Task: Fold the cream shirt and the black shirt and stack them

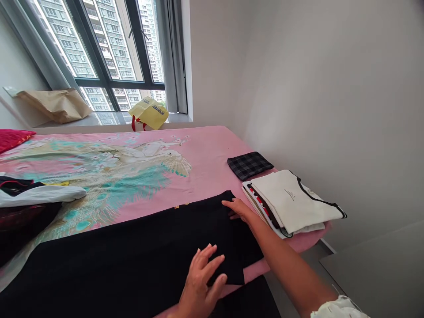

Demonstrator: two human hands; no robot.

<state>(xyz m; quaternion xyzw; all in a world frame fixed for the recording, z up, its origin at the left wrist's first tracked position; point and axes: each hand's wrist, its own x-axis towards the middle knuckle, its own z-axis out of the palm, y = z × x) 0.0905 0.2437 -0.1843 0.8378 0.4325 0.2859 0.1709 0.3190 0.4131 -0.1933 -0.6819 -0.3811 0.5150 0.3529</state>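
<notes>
A long black garment that looks like trousers (132, 247) lies spread across the near side of the bed. My left hand (203, 280) is over its lower right part, palm down with fingers spread, holding nothing. At the garment's upper right corner, my right hand (239, 208) touches the cloth with its index finger stretched out; some of its fingers are partly hidden. More black cloth (248, 300) shows at the bottom edge, separated from the main piece by a strip of pink sheet.
Right of my right arm sits a stack of folded clothes (285, 201), with a folded dark checked cloth (250, 165) behind it. Piled clothes (43, 196) lie at left on the pink patterned bedsheet (208, 154). A yellow bag (150, 113) and brown paper bag (59, 106) are by the window.
</notes>
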